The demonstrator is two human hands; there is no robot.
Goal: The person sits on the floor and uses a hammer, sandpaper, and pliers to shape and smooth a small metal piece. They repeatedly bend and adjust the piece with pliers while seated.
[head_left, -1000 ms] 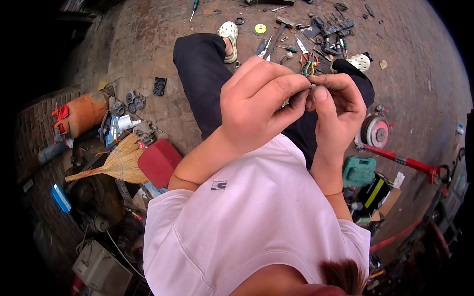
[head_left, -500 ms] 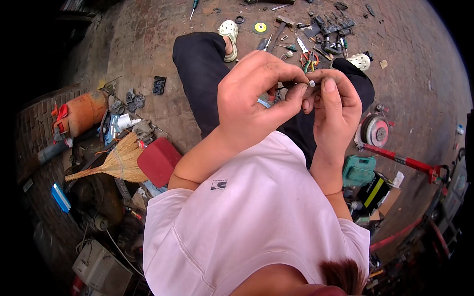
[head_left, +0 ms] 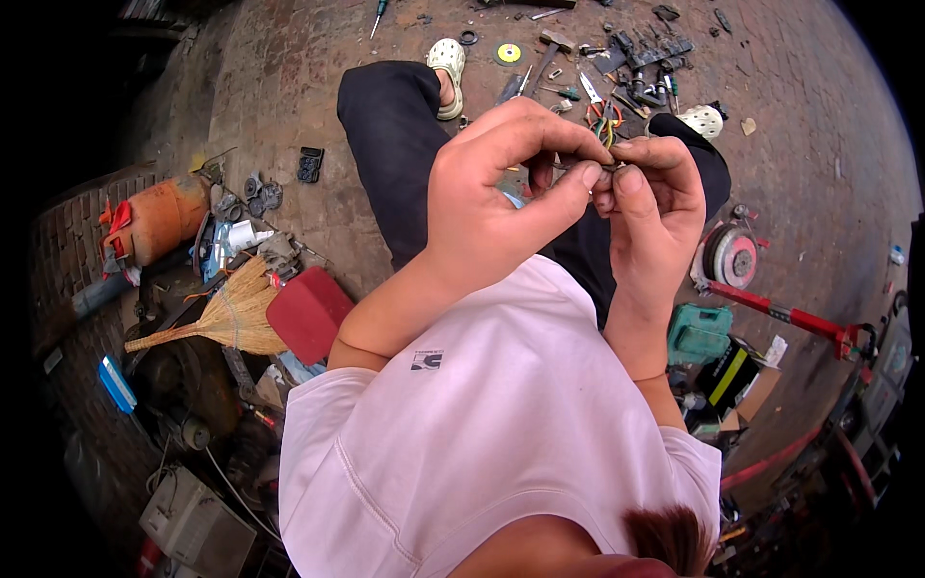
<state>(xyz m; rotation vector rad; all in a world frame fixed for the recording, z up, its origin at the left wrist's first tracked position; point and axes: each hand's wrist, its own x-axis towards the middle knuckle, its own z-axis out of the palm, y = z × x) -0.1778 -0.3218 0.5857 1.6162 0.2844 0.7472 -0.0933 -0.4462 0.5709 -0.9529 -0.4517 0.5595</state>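
My left hand [head_left: 511, 197] and my right hand [head_left: 663, 188] meet fingertip to fingertip in front of my chest, above my lap. Both are closed in a pinch, their fingertips dark with grime. Just above my right thumb tip glints a tiny silvery part [head_left: 621, 165], mostly covered by the fingers. What my left thumb and forefinger pinch is too small and hidden to name. Scissors [head_left: 591, 89] with orange handles lie on the ground just beyond the hands, partly behind them.
On the brick floor ahead lie a hammer [head_left: 551, 53], a yellow disc [head_left: 508, 54] and dark metal parts [head_left: 641, 58]. A straw broom [head_left: 231, 313], a red seat [head_left: 310, 315] and an orange cylinder [head_left: 166, 223] are at left. A green case [head_left: 700, 332] and a red bar [head_left: 785, 313] are at right.
My right thumb and fingertips have shifted slightly, and the silvery part between the hands is now more covered. My left fingertips have moved a little; both arms stay nearly in place.
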